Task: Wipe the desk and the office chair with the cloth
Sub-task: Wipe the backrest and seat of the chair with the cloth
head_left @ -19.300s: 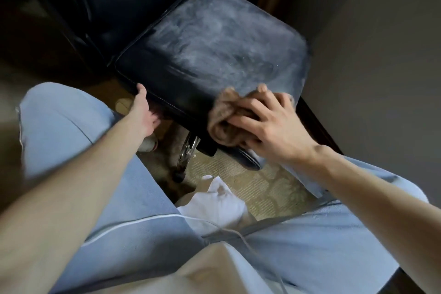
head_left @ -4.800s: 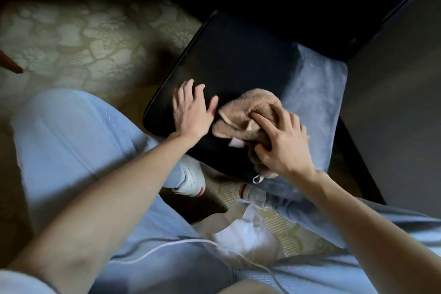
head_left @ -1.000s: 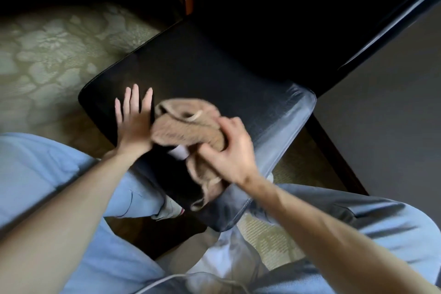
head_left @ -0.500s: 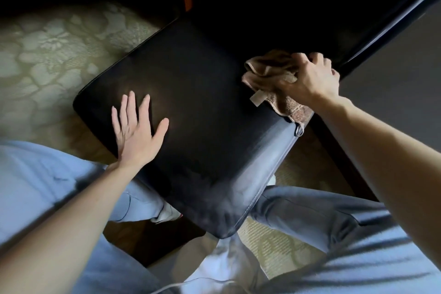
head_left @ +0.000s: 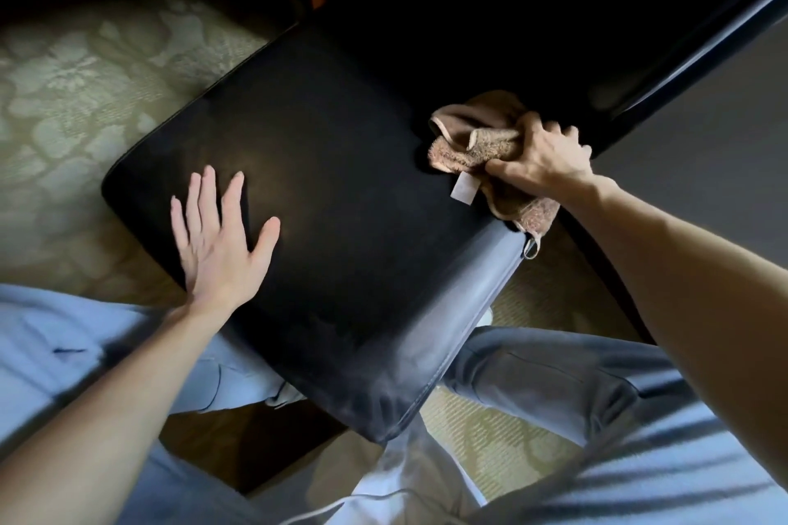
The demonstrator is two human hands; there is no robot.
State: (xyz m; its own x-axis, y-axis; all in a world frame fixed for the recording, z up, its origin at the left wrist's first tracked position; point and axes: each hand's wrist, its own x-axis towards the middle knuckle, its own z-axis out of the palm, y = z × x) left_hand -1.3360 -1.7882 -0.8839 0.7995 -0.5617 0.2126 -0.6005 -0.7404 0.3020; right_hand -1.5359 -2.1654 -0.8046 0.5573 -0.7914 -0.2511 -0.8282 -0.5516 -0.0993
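The right hand covers part of the cloth; the chair back is lost in darkness.

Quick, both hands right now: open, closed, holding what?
Left hand: open, flat on the black chair seat, holding nothing.
Right hand: closed on the brown cloth at the seat's far right corner.

My left hand lies flat, fingers spread, on the near left part of the black seat. My right hand grips the bunched brown cloth at the seat's far right corner, its white tag showing. Patterned carpet lies below.
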